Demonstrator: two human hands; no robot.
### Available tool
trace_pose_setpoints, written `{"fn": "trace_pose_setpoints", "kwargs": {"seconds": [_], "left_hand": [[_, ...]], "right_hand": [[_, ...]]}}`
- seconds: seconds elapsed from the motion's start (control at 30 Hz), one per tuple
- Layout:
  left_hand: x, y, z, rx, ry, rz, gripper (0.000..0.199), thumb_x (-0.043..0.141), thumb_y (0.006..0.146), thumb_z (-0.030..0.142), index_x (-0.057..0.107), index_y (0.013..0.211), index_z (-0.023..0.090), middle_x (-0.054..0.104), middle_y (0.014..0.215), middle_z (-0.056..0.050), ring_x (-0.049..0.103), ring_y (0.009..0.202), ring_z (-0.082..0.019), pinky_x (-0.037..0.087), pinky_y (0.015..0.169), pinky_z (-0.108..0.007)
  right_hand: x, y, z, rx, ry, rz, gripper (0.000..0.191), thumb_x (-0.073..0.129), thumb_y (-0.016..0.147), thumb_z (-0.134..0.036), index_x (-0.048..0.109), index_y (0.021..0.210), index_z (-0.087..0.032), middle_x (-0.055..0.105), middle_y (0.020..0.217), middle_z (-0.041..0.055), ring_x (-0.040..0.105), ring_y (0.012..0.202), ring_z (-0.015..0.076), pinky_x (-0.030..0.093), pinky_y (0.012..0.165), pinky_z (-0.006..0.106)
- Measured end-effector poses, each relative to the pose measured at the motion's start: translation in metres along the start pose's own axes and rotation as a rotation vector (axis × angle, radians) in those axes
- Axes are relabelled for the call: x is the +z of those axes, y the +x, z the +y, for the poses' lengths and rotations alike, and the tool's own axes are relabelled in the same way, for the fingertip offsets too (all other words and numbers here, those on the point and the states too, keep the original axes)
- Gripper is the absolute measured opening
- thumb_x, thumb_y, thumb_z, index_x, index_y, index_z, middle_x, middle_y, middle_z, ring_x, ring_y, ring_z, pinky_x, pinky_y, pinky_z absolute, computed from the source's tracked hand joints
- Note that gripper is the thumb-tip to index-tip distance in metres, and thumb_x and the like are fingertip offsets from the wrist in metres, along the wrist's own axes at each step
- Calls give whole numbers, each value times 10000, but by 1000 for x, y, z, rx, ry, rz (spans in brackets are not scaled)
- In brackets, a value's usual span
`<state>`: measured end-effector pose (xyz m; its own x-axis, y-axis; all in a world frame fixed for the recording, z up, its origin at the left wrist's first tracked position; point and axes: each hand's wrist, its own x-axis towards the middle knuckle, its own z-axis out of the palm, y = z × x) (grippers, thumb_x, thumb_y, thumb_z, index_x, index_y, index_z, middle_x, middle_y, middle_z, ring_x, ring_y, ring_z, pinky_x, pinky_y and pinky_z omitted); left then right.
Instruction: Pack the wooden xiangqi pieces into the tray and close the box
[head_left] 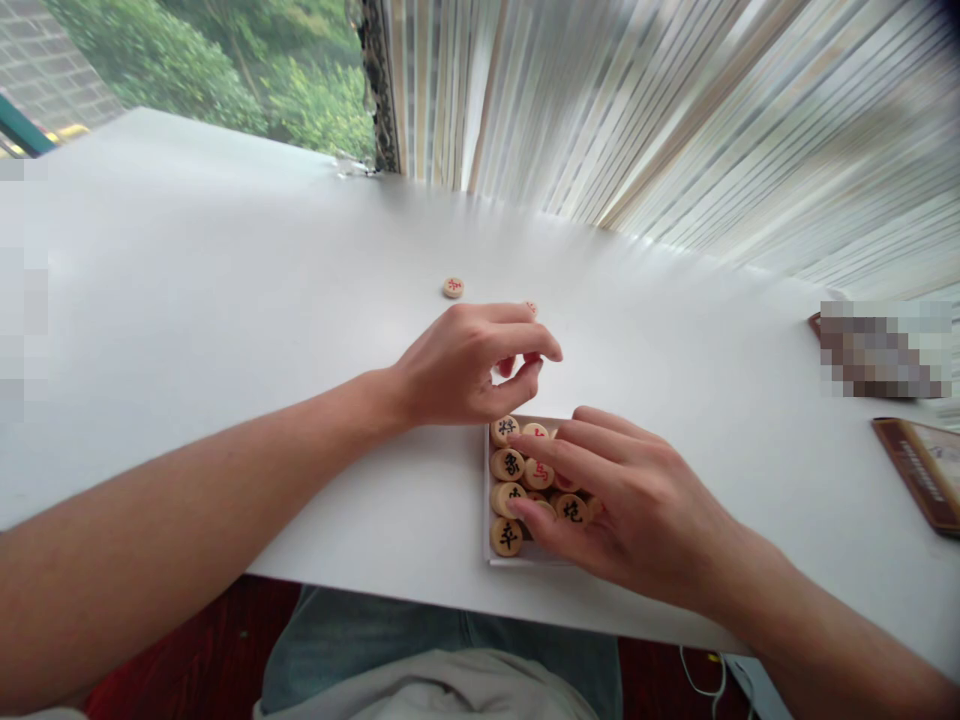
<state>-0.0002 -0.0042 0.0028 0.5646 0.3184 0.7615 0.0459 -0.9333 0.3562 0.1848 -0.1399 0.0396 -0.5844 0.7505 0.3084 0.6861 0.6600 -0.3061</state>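
A shallow white box (pixel 487 535) holds round wooden Chinese chess pieces with black or red characters, stacked in rows. My right hand (pixel 637 500) lies over the box's right side and hides part of it. Its index finger and thumb are spread, their tips at the left-hand pieces such as the black-marked piece (pixel 511 466). Above the box's far edge hovers my left hand (pixel 469 365), fingers curled, with a gap between index finger and thumb and nothing visible in it. Just beyond it, a red-marked piece (pixel 453 288) lies on the table, and another piece (pixel 532 308) is partly hidden by my fingers.
The white table (pixel 225 280) meets a window and a striped string curtain (pixel 525 100) at the back. At the right lie a brown printed box or lid (pixel 911 475) and a blurred brown object (pixel 877 355). The table's front edge runs close to my lap.
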Motion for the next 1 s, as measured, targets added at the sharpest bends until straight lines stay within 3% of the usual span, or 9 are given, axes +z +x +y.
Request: {"fn": "trace_pose_setpoints", "kwargs": {"seconds": [0.3, 0.47, 0.6, 0.73, 1.0], "left_hand": [[0, 0, 0, -2, 11, -2, 209, 586, 901, 80, 752, 967, 188, 750, 837, -12, 649, 638, -110, 521, 658, -271], [-1, 0, 1, -10, 7, 3, 212, 585, 905, 77, 754, 965, 189, 744, 835, -14, 646, 631, -110, 517, 645, -267], [0, 0, 1, -14, 15, 0, 215, 585, 902, 75, 758, 965, 187, 740, 826, -10, 638, 619, -104, 518, 640, -266], [0, 0, 0, -19, 30, -1, 219, 588, 899, 78, 760, 962, 197, 744, 820, -8, 641, 620, -106, 528, 648, -270], [-1, 1, 0, 2, 19, 0, 224, 593, 891, 60, 747, 958, 209, 748, 831, -3, 642, 625, -100, 531, 649, -253]], "right_hand": [[2, 1, 1, 18, -40, -33, 282, 661, 1031, -354, 729, 1173, -121, 738, 899, 101, 598, 771, 244, 537, 715, 406], [-15, -4, 4, 29, 36, -24, 217, 672, 1017, -274, 713, 1172, -128, 690, 842, 63, 583, 756, 213, 501, 671, 350], [-27, -13, 9, 5, 139, -116, 82, 706, 1010, -236, 708, 1071, -182, 655, 800, 26, 544, 733, 185, 448, 639, 309], [-24, -18, 8, -34, 123, -197, 38, 687, 1020, -216, 714, 1016, -189, 667, 809, 35, 554, 761, 204, 460, 709, 338], [-16, -12, 2, -66, 64, -161, 138, 654, 1043, -221, 719, 937, -162, 667, 777, 32, 535, 698, 193, 461, 695, 353]]}}
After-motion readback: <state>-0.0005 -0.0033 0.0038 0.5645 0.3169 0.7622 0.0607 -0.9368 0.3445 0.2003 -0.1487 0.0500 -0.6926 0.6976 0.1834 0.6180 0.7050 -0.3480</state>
